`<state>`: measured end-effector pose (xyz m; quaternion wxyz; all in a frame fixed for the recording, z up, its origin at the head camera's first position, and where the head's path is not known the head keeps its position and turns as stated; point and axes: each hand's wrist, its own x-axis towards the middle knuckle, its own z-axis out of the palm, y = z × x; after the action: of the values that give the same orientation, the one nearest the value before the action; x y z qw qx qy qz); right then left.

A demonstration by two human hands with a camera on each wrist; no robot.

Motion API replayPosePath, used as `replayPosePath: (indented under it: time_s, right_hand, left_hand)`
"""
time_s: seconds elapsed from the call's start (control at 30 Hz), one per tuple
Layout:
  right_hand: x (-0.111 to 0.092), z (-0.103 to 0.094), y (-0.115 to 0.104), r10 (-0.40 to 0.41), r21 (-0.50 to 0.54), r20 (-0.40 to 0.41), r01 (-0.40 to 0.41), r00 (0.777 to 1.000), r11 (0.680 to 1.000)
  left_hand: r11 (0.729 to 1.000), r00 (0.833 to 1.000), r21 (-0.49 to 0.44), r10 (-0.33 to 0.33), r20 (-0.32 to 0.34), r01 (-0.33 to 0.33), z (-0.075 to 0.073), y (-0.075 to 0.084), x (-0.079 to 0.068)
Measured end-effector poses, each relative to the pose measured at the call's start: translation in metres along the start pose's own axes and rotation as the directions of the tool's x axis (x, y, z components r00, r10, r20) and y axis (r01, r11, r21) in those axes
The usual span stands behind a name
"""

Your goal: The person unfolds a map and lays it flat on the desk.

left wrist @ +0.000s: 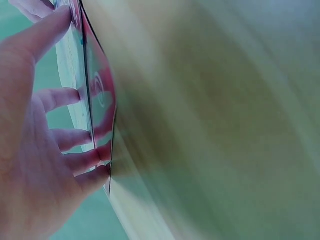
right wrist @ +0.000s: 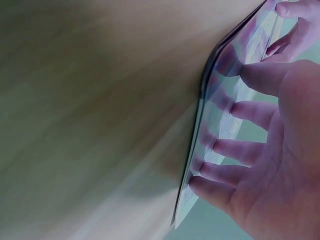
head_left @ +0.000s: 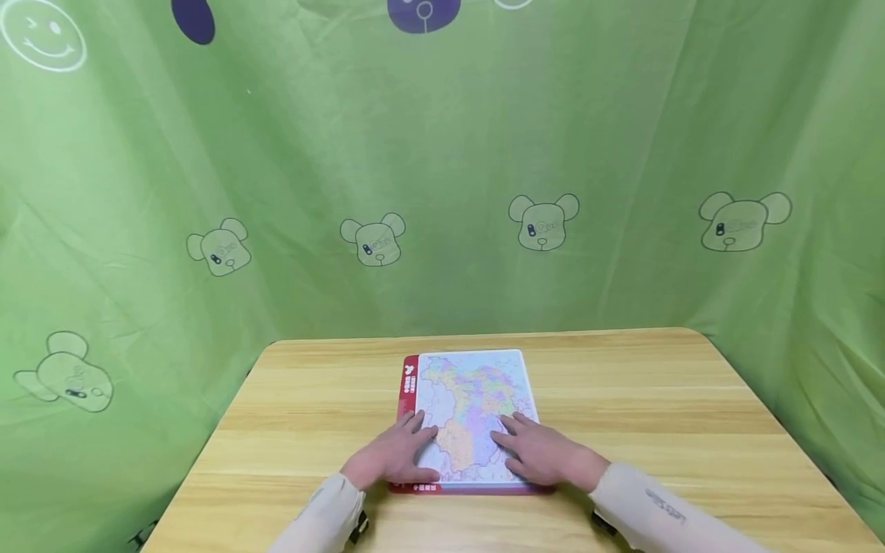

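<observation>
On the wooden table lies a flat map board (head_left: 477, 392) with a pale border and pastel-coloured regions. It sits on a red-edged board (head_left: 409, 384) that shows along the left side and the near edge. My left hand (head_left: 397, 449) rests on the left part with fingers spread, its thumb near the front edge. From the other side my right hand (head_left: 542, 453) touches the map's right part, fingers also spread. In the left wrist view the fingertips press on the glossy red margin (left wrist: 102, 85). Two thin layers (right wrist: 200, 107) show at the edge in the right wrist view.
The wooden tabletop (head_left: 657, 407) extends around the boards, with rounded far corners. Behind it and at both sides hangs a green cloth (head_left: 449, 153) printed with bear heads. Light sleeves (head_left: 664, 507) cover both forearms.
</observation>
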<state>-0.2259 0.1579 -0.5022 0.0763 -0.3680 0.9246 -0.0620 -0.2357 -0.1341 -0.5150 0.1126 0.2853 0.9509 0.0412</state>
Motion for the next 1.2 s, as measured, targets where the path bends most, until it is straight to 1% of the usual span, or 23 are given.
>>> replayPosePath:
  time_s: [0.13, 0.3, 0.53, 0.8, 1.07, 1.2]
  right_hand:
    - [0.006, 0.002, -0.003, 0.014, -0.004, 0.005, -0.014, 1.0, 1.0]
    - [0.013, 0.003, -0.006, 0.007, -0.02, -0.001, -0.007, 1.0, 1.0]
    - [0.023, 0.004, -0.013, 0.007, -0.04, 0.01, -0.007, 1.0, 0.999]
    - [0.031, 0.002, -0.02, 0.016, -0.038, 0.032, -0.014, 0.999, 0.999]
    - [0.041, 0.003, -0.026, 0.001, -0.073, 0.033, 0.002, 0.999, 0.997]
    - [0.045, 0.002, -0.033, 0.009, -0.079, 0.041, -0.006, 0.999, 0.997]
  left_hand:
    - [1.0, 1.0, -0.014, -0.01, -0.001, 0.01, 0.0, -0.005, -0.004]
    - [0.999, 1.0, -0.027, -0.019, -0.004, 0.019, 0.001, -0.011, -0.008]
    - [1.0, 1.0, -0.027, -0.015, -0.016, 0.014, 0.002, -0.021, -0.012]
    - [0.998, 0.999, -0.064, -0.006, -0.031, 0.004, 0.003, -0.032, -0.016]
    - [0.995, 0.999, -0.099, -0.026, -0.037, 0.022, 0.003, -0.046, -0.019]
    - [0.991, 0.999, -0.132, -0.028, -0.042, 0.022, 0.003, -0.052, -0.022]
